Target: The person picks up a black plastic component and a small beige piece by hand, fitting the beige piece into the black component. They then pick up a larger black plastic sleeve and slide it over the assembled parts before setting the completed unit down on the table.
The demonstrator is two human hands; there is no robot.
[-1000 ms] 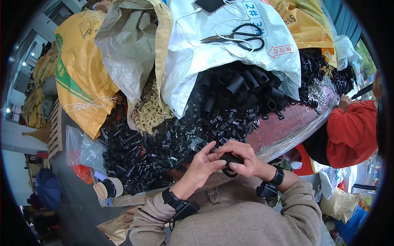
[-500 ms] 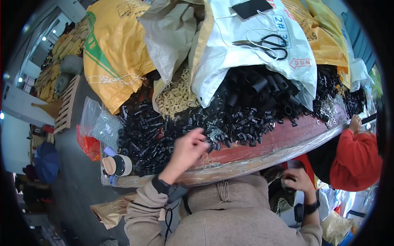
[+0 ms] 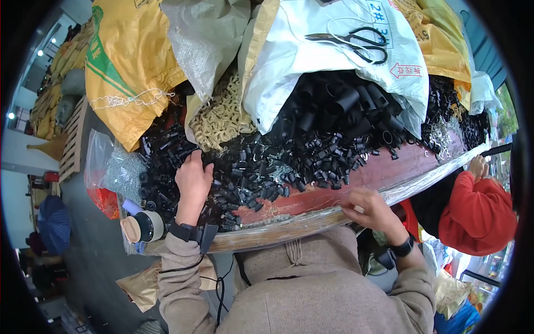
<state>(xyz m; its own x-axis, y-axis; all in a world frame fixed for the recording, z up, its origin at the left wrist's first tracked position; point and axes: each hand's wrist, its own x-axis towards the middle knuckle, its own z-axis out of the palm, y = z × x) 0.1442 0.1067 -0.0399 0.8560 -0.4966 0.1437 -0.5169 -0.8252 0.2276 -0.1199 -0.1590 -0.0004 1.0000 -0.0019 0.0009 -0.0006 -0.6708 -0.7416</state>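
Note:
My left hand (image 3: 193, 181) reaches into a heap of small black plastic parts (image 3: 219, 192) on the table's left side. Its thumb stands apart from the fingers, whose tips touch the parts, and I see nothing held. My right hand (image 3: 368, 209) hovers over the table's front edge, right of the middle, fingers loosely bent and apart, with nothing visible in them. Small black cylindrical pieces (image 3: 334, 161) are heaped farther back. Behind them, larger black tubes (image 3: 347, 100) spill from a white woven sack (image 3: 295, 61). Beige ring-like pieces (image 3: 217, 125) lie beside that sack.
Black-handled scissors (image 3: 364, 42) and a white cable lie on the white sack. Yellow sacks (image 3: 130, 55) stand behind. A lidded cup (image 3: 147, 226) and a clear bag of small grey pieces (image 3: 125, 170) are at the left. A person in red (image 3: 475, 214) sits at the right.
My left hand has moved left, into the black parts. My right hand has risen from beside my lap to the table edge. The view has shifted, so the phone is mostly out of frame.

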